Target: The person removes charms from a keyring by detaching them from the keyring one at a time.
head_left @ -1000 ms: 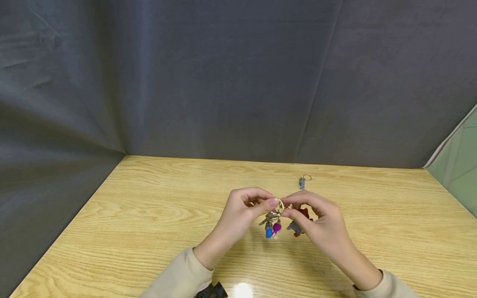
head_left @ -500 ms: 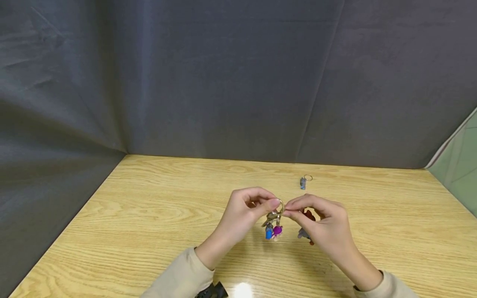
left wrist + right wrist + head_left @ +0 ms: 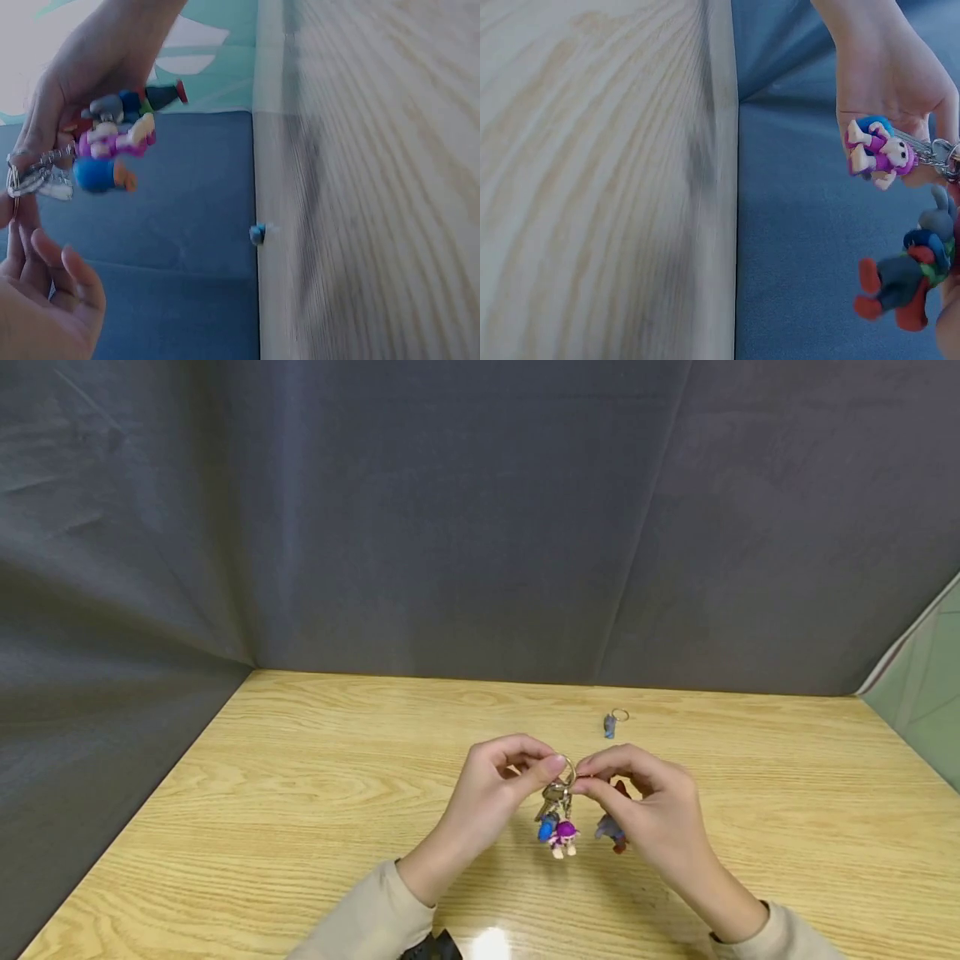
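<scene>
My left hand (image 3: 487,789) pinches a metal key ring (image 3: 573,770) between thumb and fingers, above the table. Keys (image 3: 553,792) hang from it, with a blue-topped figurine (image 3: 547,827) and a figurine in purple (image 3: 564,835). My right hand (image 3: 660,806) has thumb and forefinger together at the ring's right side, holding a keychain whose ring is mostly hidden by the fingers. From that keychain dangle a grey rabbit figurine (image 3: 900,279) and a reddish-brown figure (image 3: 619,845), partly behind the hand. Whether the two rings are linked cannot be told.
Beyond the hands, a small grey-blue figurine keychain (image 3: 610,725) lies on the wooden table (image 3: 337,760). Dark cloth (image 3: 450,527) walls the back and left side. A black object (image 3: 433,947) shows beneath the left sleeve.
The hanging figurines have swung, and the purple one now faces outward. The right hand drew slightly right, then stayed close to the ring. The left hand keeps its pinch.
</scene>
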A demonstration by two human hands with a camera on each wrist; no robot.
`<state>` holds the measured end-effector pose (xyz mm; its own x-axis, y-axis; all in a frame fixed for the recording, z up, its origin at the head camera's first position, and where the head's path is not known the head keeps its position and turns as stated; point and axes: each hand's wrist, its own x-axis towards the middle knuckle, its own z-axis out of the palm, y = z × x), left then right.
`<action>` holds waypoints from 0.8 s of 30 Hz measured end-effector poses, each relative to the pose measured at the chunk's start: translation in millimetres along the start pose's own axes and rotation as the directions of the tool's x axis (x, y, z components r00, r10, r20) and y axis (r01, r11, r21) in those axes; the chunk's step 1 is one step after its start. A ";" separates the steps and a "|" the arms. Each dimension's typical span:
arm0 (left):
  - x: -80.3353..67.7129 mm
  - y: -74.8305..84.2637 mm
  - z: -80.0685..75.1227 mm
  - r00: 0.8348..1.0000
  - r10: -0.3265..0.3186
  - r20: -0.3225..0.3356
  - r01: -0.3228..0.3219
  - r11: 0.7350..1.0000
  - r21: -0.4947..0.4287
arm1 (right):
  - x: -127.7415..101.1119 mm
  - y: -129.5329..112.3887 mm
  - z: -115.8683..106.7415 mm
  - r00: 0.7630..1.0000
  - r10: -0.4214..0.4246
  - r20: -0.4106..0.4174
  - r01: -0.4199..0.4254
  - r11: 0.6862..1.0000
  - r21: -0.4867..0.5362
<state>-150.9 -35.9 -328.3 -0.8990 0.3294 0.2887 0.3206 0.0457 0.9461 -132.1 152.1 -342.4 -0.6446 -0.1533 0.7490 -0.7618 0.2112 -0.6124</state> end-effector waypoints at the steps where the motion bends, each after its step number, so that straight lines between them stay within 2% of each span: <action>1: 0.4 -0.2 -0.9 1.000 0.006 0.016 -0.006 1.000 0.018 | 0.1 0.0 -0.5 1.000 0.016 -0.003 -0.016 1.000 -0.017; 6: 1.9 -0.1 -6.3 0.995 0.047 0.084 -0.054 0.995 0.090 | 1.6 0.9 -2.4 1.000 0.022 -0.001 -0.022 0.999 -0.038; 10: 2.7 -0.2 -8.5 0.991 0.104 0.087 -0.115 0.984 0.137 | 1.9 0.9 -3.5 0.999 0.029 0.041 -0.027 0.999 -0.046; 13: 2.1 -1.4 -7.2 0.989 0.137 0.056 -0.144 0.979 0.144 | 1.3 0.1 -3.0 0.997 0.043 0.059 -0.040 0.998 -0.050; 16: 0.8 -2.5 -4.5 0.987 0.158 0.022 -0.159 0.983 0.095 | 0.2 -0.3 -1.6 0.998 0.039 0.044 -0.038 0.999 -0.027; 20: -0.2 -2.5 -2.4 0.990 0.139 -0.033 -0.139 0.990 0.025 | -1.4 0.5 -0.1 0.999 0.033 0.029 -0.033 0.999 0.000; 24: 0.7 -2.4 -3.7 0.990 0.110 -0.093 -0.109 0.994 0.013 | -1.6 1.2 2.1 0.999 0.035 0.034 -0.036 0.999 0.010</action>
<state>-153.5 -39.2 -329.8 -0.8821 0.2434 0.4033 0.4208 0.0221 0.9069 -132.2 150.6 -344.9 -0.6729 -0.1785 0.7179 -0.7389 0.2072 -0.6412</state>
